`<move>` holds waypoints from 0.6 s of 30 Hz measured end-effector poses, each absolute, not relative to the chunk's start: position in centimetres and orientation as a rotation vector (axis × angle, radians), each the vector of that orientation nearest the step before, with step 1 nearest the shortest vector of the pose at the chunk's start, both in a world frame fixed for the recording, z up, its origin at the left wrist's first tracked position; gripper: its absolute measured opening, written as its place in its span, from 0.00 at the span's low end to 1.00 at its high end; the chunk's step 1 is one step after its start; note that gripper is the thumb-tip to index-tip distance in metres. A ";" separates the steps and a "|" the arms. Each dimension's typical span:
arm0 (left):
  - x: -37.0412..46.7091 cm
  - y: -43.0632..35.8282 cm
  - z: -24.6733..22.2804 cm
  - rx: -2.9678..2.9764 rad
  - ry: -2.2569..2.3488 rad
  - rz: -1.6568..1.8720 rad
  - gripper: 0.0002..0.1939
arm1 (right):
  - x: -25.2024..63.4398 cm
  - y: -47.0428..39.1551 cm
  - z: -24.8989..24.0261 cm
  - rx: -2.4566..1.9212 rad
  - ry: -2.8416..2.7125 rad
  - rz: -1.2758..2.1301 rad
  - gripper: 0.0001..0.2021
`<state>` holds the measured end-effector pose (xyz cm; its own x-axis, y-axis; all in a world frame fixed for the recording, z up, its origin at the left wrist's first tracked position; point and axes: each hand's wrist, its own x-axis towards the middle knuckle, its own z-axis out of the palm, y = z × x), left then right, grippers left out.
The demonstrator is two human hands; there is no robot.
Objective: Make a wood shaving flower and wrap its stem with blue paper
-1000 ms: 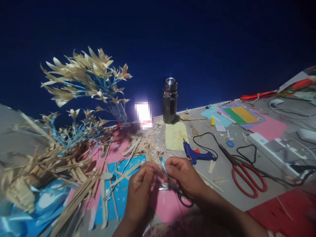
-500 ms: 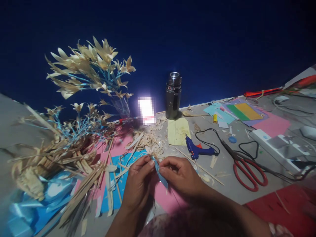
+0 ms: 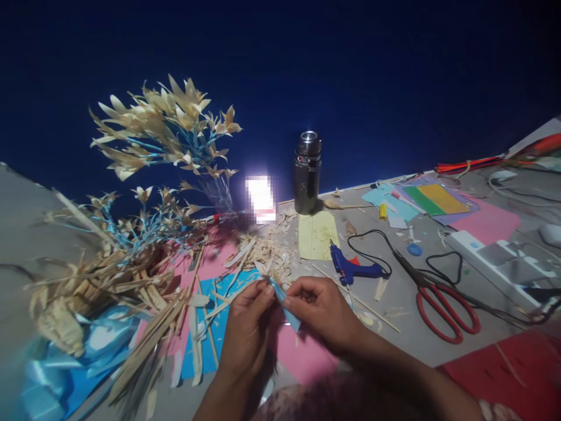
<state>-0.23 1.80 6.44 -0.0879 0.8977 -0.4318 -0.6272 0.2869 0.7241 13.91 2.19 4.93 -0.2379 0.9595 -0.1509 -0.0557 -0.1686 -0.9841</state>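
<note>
A narrow light-blue strip, which looks like ribbon or crepe paper, stretches between my two hands above a pink sheet. My left hand pinches its upper end between thumb and fingertips. On the other side my right hand grips the strip lower down with thumb and forefinger. Whatever thin core the strip may be around is hidden by my fingers. Just beyond my fingertips lies a pile of pale husk shavings. Beneath my left hand is a blue sheet littered with dry strips.
A blue glue gun, red-handled scissors and a white power strip lie to the right. A dark flask stands at the back. Husk flowers on blue stems rise at left, above dry husks and blue ribbon.
The strip's lower end has swung slightly to the right and shows wider. Both hands keep their pinch with little movement. The whole view has shifted slightly.
</note>
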 end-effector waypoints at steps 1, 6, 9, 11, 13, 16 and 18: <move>-0.2 1.8 6.4 0.336 1.035 1.305 0.18 | 13.9 2.3 5.0 -1.148 -1.232 1.540 0.11; -0.2 1.9 6.3 0.386 1.021 1.291 0.18 | 13.7 2.3 5.1 -1.146 -1.189 1.573 0.11; -0.3 2.0 6.2 0.400 1.030 1.303 0.17 | 13.6 2.2 5.0 -1.131 -1.159 1.611 0.12; -0.3 1.9 6.2 0.390 1.031 1.315 0.17 | 13.5 2.2 5.0 -1.108 -1.162 1.580 0.11; -0.2 1.9 6.3 0.361 1.028 1.326 0.17 | 13.4 2.1 5.1 -1.103 -1.200 1.512 0.10; -0.1 2.0 6.2 0.333 1.026 1.321 0.17 | 13.3 2.2 5.3 -1.123 -1.294 1.398 0.08; 0.0 2.0 6.1 0.324 1.031 1.325 0.17 | 13.2 2.2 5.3 -1.126 -1.326 1.345 0.09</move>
<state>-0.02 2.01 6.11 -0.0976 0.8976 -0.4298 -0.6373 0.2754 0.7197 13.25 2.23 5.34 -0.1712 0.9852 -0.0090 -0.0044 -0.0099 -0.9999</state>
